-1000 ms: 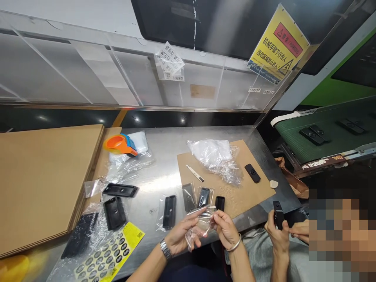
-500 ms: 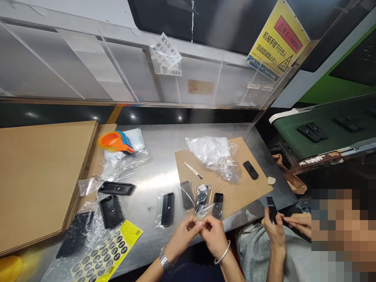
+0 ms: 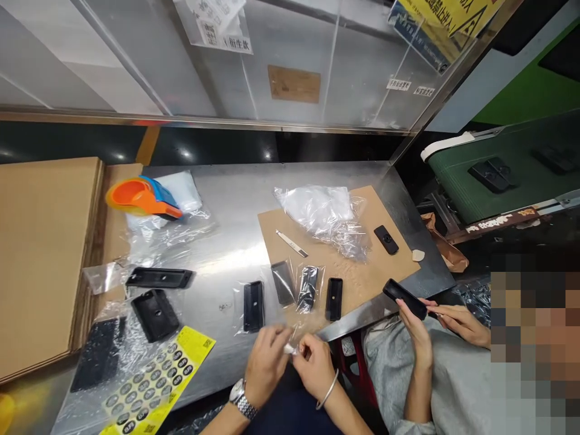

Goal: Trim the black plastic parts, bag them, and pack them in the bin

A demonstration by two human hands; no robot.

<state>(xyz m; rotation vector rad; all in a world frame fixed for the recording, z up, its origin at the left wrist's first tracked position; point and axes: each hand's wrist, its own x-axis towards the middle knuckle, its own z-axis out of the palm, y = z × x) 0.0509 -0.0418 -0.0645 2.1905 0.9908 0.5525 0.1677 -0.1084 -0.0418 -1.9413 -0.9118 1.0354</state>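
Observation:
At the table's front edge, my right hand (image 3: 312, 365) is closed, its thumb and fingertips pinching a small whitish piece of clear plastic (image 3: 290, 349). Right beside it is my left hand (image 3: 265, 364), fingers bent and smeared by motion; whether they grip the plastic too, I cannot tell. Just beyond my hands lies a black part in a clear bag (image 3: 308, 289). A black tray-shaped part (image 3: 334, 299) is to its right, and a dark flat piece in clear film (image 3: 283, 283) to its left. Farther left is another bagged black tray-shaped part (image 3: 253, 306).
A co-worker's hands (image 3: 414, 326) hold a black part at right. Cardboard sheets (image 3: 40, 254), an orange tape dispenser (image 3: 140, 198) and a yellow sticker sheet (image 3: 158, 386) lie left. A knife (image 3: 292, 243) and plastic bags (image 3: 324, 214) rest on brown cardboard. A green conveyor (image 3: 457, 181) runs at right.
The view has tipped downward. My hands have moved slightly lower, off the bagged black part, and my left fingers have lifted. The co-worker's black part has been tilted over.

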